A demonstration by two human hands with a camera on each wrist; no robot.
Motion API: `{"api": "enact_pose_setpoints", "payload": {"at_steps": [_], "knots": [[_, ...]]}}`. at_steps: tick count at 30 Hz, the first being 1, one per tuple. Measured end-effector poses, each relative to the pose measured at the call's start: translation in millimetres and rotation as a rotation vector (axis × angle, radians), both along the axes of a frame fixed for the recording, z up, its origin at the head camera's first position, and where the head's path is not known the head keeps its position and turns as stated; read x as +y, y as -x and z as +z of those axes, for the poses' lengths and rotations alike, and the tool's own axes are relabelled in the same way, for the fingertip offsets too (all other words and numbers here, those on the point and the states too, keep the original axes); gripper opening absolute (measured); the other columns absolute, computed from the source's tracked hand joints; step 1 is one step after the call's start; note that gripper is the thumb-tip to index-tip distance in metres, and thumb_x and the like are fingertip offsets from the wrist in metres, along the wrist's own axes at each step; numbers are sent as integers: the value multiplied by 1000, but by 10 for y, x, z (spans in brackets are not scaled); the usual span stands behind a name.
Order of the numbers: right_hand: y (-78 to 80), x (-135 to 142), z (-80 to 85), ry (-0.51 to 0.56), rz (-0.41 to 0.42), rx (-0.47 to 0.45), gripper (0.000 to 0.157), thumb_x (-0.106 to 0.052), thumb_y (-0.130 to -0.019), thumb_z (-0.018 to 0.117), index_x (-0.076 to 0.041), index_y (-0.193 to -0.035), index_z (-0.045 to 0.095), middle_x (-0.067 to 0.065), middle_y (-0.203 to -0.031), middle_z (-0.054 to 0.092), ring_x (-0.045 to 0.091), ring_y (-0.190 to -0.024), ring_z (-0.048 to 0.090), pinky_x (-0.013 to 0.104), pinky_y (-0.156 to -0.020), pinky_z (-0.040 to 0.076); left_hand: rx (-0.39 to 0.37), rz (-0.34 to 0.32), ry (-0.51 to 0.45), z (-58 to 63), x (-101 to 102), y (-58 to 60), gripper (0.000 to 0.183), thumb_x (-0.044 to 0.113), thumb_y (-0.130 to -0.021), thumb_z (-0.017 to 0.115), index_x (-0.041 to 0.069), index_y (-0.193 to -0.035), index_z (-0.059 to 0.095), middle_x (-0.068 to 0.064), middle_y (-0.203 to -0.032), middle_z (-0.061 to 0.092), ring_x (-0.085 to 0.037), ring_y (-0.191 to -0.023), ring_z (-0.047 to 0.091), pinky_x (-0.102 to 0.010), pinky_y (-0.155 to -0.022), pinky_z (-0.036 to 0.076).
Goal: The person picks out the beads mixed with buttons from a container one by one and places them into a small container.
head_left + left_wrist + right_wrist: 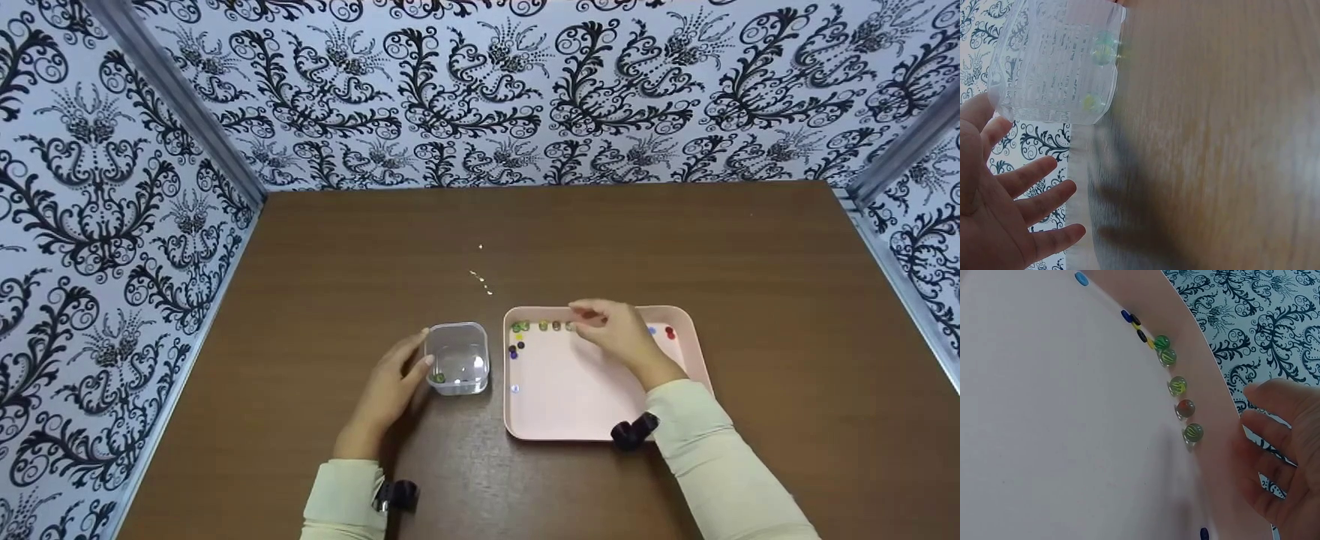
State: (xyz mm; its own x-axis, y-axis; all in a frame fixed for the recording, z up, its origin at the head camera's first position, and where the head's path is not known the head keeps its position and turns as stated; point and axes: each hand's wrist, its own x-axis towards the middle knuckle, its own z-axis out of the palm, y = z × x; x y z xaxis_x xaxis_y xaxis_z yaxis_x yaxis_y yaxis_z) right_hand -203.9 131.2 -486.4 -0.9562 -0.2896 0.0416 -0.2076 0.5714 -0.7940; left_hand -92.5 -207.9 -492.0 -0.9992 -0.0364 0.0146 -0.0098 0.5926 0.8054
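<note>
My left hand [388,386] is beside a clear square plastic container [459,388], thumb and forefinger touching its left side. In the left wrist view its other fingers spread straight, away from the plastic. Green-and-yellow glass marbles [1103,49] lie inside the container. My right hand [619,330] hovers over the far side of a pink tray [585,390], its fingers loosely bent and nothing visible between them. Several glass marbles [1185,408] line the tray's far wall close to these fingers.
Small flat pieces lie along the tray's edges: black and blue ones [1126,316], a yellow one [519,337], a light blue one [1081,278] and red ones [670,333]. Patterned panels [495,90] border the brown table [360,262] at the back and sides.
</note>
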Motion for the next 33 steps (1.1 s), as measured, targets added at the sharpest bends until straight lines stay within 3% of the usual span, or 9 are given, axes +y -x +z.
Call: {"api": "enact_pose_setpoints", "payload": {"at_steps": [7, 16, 33], "knots": [[0, -20, -9, -24, 15, -29, 32, -13, -84, 73, -5, -114, 71, 14, -102, 72, 30, -93, 66, 42, -81, 54, 0, -2, 6, -16, -14, 3, 47, 28, -97, 58, 13, -141, 51, -15, -144, 48, -35, -136, 39, -52, -113, 26], [23, -25, -10, -98, 35, -85, 36, -17, -85, 72, -6, -119, 69, 12, -105, 71, 30, -100, 66, 44, -90, 51, 3, -3, 9, -36, -23, 8, 47, 28, -97, 58, 12, -141, 51, -15, -143, 49, -36, -136, 39, -53, -113, 27], [43, -28, -26, -172, 124, 37, 28, -14, -85, 72, -5, -111, 72, 12, -106, 72, 30, -98, 66, 46, -90, 51, 14, -10, 26, -25, -16, 18, 47, 27, -97, 58, 12, -141, 51, -17, -143, 49, -36, -136, 39, -53, -113, 27]]}}
